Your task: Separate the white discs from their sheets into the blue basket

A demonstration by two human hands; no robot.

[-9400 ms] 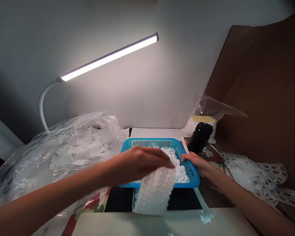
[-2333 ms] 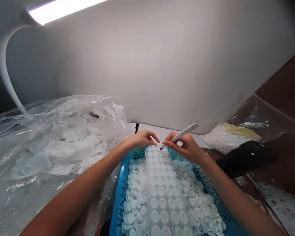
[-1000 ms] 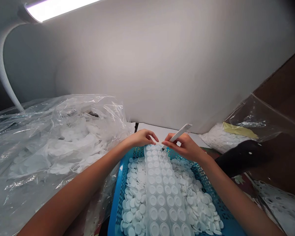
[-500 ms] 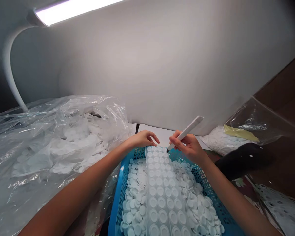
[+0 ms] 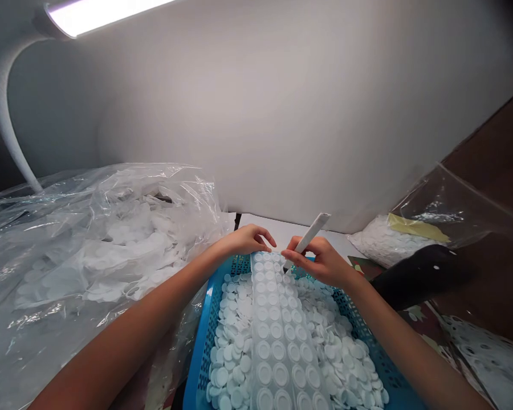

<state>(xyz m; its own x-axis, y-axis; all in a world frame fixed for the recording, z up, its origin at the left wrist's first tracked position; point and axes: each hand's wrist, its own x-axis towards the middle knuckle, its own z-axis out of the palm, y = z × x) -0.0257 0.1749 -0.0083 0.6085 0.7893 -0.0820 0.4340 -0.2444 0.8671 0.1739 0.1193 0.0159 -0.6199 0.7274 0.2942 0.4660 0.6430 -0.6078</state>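
Observation:
A long translucent white plastic strip (image 5: 277, 328) with rows of round raised discs lies lengthwise over a blue basket (image 5: 204, 347). Loose white discs (image 5: 344, 347) fill the basket on both sides of it. At the strip's far left corner, my left hand (image 5: 251, 238) bends its fingers over the edge, thumb and fingertips close together there. My right hand (image 5: 320, 262) grips a white pen-like tool (image 5: 311, 232) with a dark tip, slanted like a pencil. That tip touches or nearly touches the strip's right part near the far end; the exact contact is too small to tell.
A big clear plastic bag (image 5: 111, 239) of white pieces spreads on the left. Above it curves a lamp (image 5: 111, 14). On the right are a smaller bag of white pieces (image 5: 374, 239), a black rounded object (image 5: 414, 276) and perforated white sheets (image 5: 487, 353).
My right hand has moved a little left and nearer with the tool, its tip now lower on the strip. My left hand stays at the strip's far corner. The view has shifted slightly.

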